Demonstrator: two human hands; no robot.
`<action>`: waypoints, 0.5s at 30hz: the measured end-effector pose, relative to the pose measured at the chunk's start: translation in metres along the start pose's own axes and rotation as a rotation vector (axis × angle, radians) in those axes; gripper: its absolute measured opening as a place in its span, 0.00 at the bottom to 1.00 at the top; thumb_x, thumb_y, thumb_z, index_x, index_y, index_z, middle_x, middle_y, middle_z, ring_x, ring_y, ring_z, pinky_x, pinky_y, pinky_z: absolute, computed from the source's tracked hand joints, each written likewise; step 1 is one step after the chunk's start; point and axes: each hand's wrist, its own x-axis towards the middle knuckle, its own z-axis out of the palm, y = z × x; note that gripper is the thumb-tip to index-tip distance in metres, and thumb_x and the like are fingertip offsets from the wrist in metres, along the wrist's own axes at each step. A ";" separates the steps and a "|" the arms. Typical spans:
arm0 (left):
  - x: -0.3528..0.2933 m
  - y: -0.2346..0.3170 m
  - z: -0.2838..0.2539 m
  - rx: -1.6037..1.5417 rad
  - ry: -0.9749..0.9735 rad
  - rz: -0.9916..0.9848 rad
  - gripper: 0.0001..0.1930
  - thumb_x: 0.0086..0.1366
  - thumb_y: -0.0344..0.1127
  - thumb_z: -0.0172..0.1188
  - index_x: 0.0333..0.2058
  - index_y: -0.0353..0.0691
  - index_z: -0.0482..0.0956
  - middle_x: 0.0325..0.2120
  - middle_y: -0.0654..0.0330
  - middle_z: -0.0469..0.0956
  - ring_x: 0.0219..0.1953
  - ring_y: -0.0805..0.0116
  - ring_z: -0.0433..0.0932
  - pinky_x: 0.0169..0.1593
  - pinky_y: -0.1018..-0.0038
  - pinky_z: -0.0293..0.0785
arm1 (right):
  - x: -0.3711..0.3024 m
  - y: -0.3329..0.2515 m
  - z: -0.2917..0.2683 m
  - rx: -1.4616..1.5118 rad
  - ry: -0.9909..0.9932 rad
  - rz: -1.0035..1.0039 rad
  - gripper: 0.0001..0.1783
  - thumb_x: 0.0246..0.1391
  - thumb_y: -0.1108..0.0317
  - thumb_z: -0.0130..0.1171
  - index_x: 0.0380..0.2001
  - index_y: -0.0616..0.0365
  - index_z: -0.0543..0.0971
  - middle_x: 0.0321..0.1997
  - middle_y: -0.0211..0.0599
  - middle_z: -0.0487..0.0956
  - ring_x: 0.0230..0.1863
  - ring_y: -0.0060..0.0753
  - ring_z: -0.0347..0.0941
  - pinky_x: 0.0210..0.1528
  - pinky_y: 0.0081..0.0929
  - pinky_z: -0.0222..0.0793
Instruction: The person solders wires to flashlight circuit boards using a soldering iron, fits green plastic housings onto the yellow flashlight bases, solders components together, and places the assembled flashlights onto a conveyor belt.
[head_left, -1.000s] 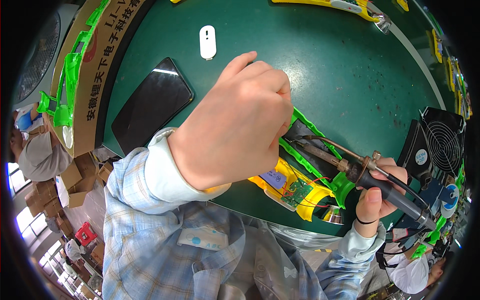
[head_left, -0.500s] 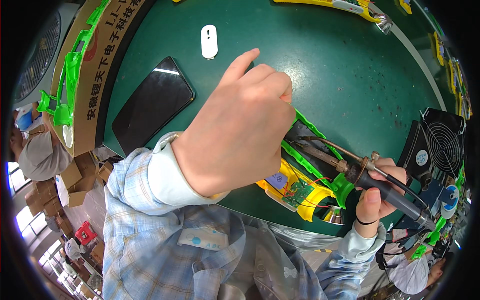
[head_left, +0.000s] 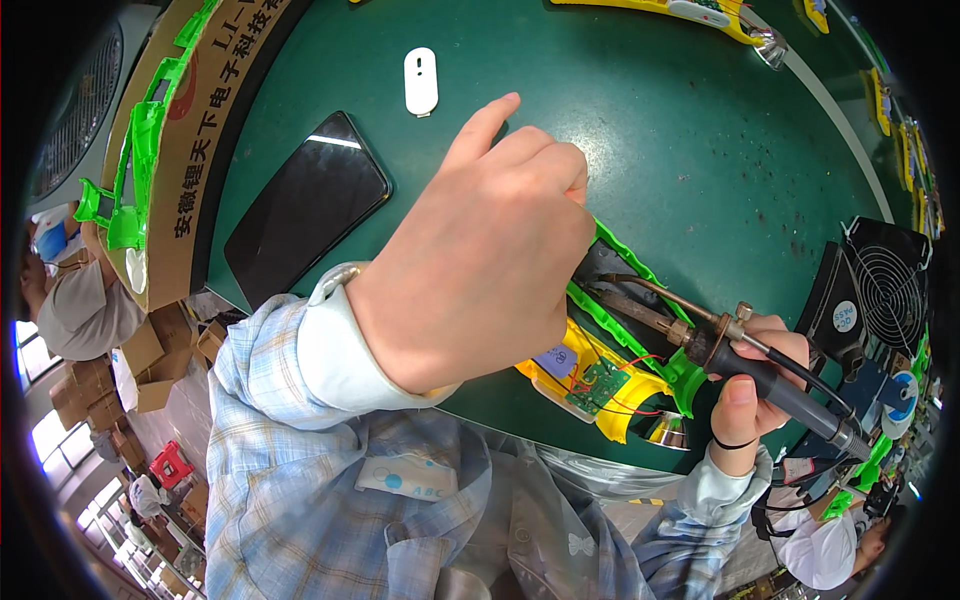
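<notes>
My left hand (head_left: pixel 475 265) hovers back-up over a green plastic housing (head_left: pixel 690 378), one finger stretched out and the others curled. What those fingers pinch, if anything, is hidden beneath the hand. In my right hand (head_left: pixel 750 395) is a soldering iron (head_left: pixel 775 385) with a thin metal tube and brass fitting along its side. Its shaft points left into the green housing, and its tip is lost near my left hand. Right below lies a yellow housing (head_left: pixel 655 384) with a green circuit board (head_left: pixel 603 386), red and black wires and a silver lamp reflector (head_left: pixel 668 432).
On the green table mat (head_left: pixel 690 150) lie a black phone (head_left: pixel 308 205) and a white oval device (head_left: pixel 421 82). A cardboard wall (head_left: pixel 190 150) with green plastic shells (head_left: pixel 128 225) borders the left. A black fan (head_left: pixel 885 285) stands right; another yellow housing (head_left: pixel 660 12) lies far off.
Both hands stay nearly in place. The soldering iron and my right hand have shifted very slightly left; my left hand has barely moved right.
</notes>
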 end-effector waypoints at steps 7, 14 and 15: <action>0.000 0.000 0.001 0.007 -0.005 -0.007 0.03 0.36 0.21 0.53 0.13 0.37 0.70 0.26 0.61 0.66 0.33 0.63 0.68 0.53 0.57 0.55 | 0.001 0.001 -0.001 -0.019 -0.033 -0.027 0.18 0.38 0.61 0.60 0.27 0.65 0.70 0.24 0.39 0.71 0.24 0.32 0.68 0.28 0.24 0.64; 0.000 0.000 -0.002 0.005 -0.004 -0.004 0.03 0.37 0.21 0.53 0.13 0.37 0.71 0.26 0.61 0.66 0.33 0.63 0.68 0.54 0.57 0.55 | 0.001 -0.001 -0.002 -0.013 -0.026 -0.033 0.18 0.39 0.60 0.60 0.27 0.64 0.69 0.23 0.39 0.71 0.24 0.32 0.67 0.28 0.23 0.63; 0.001 0.000 -0.001 0.003 0.002 -0.009 0.03 0.37 0.21 0.53 0.13 0.37 0.71 0.26 0.61 0.66 0.33 0.63 0.68 0.54 0.57 0.55 | 0.001 0.000 -0.001 0.029 -0.004 -0.012 0.18 0.39 0.60 0.60 0.27 0.64 0.69 0.23 0.39 0.71 0.24 0.31 0.67 0.28 0.23 0.63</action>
